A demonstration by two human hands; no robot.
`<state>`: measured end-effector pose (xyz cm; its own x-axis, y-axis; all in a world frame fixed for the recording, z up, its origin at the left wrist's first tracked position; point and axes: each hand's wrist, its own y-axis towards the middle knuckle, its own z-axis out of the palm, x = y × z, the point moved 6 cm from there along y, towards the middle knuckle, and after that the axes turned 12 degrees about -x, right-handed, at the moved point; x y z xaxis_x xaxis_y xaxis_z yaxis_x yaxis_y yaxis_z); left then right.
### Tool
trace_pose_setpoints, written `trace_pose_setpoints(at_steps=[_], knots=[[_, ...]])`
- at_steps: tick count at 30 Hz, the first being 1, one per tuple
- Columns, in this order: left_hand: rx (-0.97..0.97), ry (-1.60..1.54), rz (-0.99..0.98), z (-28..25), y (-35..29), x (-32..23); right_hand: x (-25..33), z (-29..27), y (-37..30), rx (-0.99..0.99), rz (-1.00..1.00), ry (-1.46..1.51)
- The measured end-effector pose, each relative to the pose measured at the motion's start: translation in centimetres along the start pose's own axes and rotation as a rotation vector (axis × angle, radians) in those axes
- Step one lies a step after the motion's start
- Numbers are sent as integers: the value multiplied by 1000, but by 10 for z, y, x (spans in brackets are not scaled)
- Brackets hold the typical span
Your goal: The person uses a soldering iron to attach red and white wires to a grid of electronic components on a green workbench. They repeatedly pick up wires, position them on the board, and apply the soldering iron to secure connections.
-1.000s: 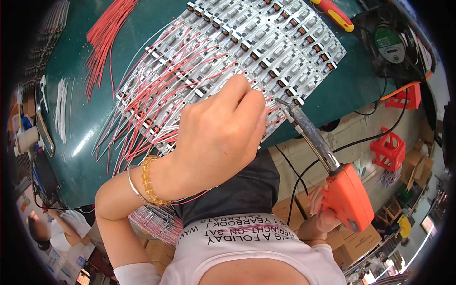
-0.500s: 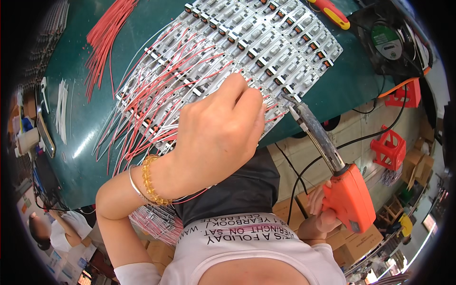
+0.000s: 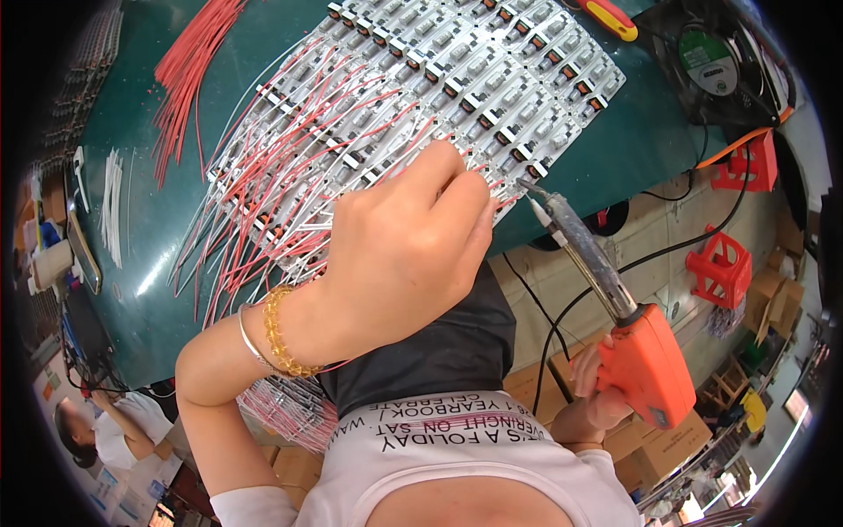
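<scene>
My left hand (image 3: 404,246) is closed above the right end of a panel of small circuit boards (image 3: 492,79), thumb and fingers bent in a pinch. Its fingertips are turned away, so what they grip is hidden. Many red and white wires (image 3: 281,176) stick out from the left half of the panel. Around its orange handle, my right hand (image 3: 597,386) grips a soldering gun (image 3: 654,364). The gun's thin tip reaches the panel's near right edge, close beside my left fingers; I cannot tell whether it touches a board.
A bundle of red wires (image 3: 189,75) and some white wires (image 3: 111,206) lie on the green table (image 3: 149,299). A red-yellow handled tool (image 3: 610,19) and a black fan (image 3: 711,70) are at the far right. Red stools (image 3: 720,270) stand beyond the table. Another person (image 3: 123,426) sits at lower left.
The panel sits slightly further left in view. The soldering gun's tip is a little lower against its edge. My left hand has barely moved.
</scene>
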<state>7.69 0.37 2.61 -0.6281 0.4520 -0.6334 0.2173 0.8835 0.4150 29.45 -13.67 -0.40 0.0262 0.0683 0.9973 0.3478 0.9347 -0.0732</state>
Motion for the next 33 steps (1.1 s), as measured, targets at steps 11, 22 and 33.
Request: trace_pose_setpoints(at_steps=[11, 22, 33], knots=[[22, 63, 35, 0, 2, -4, -3, -18, -10, -66, -85, -397], [47, 55, 77, 2, 3, -5, -1, -4, -3, 49, -116, -97], [70, -181, 76, -6, 6, 5, 7, 14, 16, -23, -93, 69]])
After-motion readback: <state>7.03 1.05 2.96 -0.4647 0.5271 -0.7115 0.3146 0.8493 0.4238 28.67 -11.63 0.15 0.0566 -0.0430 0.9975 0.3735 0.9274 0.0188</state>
